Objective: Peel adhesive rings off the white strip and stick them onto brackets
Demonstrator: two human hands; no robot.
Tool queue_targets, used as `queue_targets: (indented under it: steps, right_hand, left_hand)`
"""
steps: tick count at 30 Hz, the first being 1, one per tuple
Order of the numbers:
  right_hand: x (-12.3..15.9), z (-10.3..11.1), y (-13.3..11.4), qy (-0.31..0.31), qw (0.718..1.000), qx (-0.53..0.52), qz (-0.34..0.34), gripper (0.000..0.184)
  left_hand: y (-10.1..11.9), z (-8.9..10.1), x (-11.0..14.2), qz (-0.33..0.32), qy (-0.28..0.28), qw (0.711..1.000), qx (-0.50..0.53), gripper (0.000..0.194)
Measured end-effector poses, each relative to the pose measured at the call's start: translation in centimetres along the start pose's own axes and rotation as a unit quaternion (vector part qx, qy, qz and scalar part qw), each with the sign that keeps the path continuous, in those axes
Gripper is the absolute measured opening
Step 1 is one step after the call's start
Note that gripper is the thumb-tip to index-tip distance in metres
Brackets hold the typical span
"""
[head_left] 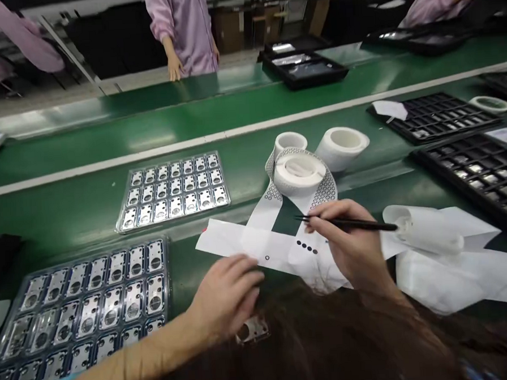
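At eight o'clock a clear tray point(167, 274) is holding rows of metal plates point(117, 266), and another tray point(165, 219) is lying at nine; how many are already worked on is too small to tell. Near seven, the left hand point(227, 293) is curving loosely; whether it is gripping the loose plate point(258, 327) at six, I cannot tell. One ring point(267, 258) is sitting on a white strip point(222, 240). Toward two, printed tape point(324, 193) is carrying many rings, seemingly unused. At five, four black dots point(310, 248) are waiting. At four, the right hand point(356, 247) is grasping black tweezers point(366, 224).
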State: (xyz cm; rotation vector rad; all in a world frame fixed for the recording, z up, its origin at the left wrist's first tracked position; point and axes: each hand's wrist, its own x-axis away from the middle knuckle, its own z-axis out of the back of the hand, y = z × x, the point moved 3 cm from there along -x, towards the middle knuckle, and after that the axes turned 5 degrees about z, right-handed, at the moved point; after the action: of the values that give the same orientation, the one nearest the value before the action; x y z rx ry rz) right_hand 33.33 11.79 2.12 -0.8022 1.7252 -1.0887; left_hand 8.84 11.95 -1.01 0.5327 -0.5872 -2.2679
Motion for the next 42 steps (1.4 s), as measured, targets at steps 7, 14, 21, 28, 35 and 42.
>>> queue_targets:
  steps: [7, 14, 21, 28, 35, 42]
  right_hand:
    - [-3.4, -0.4, 7.2, 0.044, 0.996, -0.025, -0.067, 0.025]
    - [-3.0, 0.5, 8.7, 0.059, 0.995, 0.015, -0.075, 0.027]
    - [-2.9, -0.4, 8.8, 0.047, 0.996, 0.061, -0.041, 0.020]
    - [-2.9, -0.5, 9.1, 0.037, 0.996, 0.077, -0.017, 0.015]
    - [-2.8, -0.4, 9.5, 0.032, 0.995, 0.094, -0.013, 0.014]
    - [-2.8, -0.6, 9.4, 0.033, 0.994, 0.100, -0.020, 0.015]
  left_hand:
    - [-4.8, -1.5, -12.8, 0.154, 0.063, 0.978, 0.125, 0.048]
    - [-5.7, -4.3, -15.8, 0.177, 0.009, 0.950, 0.256, 0.032]
    - [-6.0, -4.4, -15.2, 0.192, -0.008, 0.941, 0.278, 0.027]
    - [-6.3, -4.5, -15.5, 0.191, -0.015, 0.946, 0.261, 0.020]
    - [-6.5, -4.8, -15.6, 0.192, -0.025, 0.946, 0.260, 0.021]
    - [-6.6, -5.0, -15.5, 0.187, -0.028, 0.950, 0.247, 0.023]
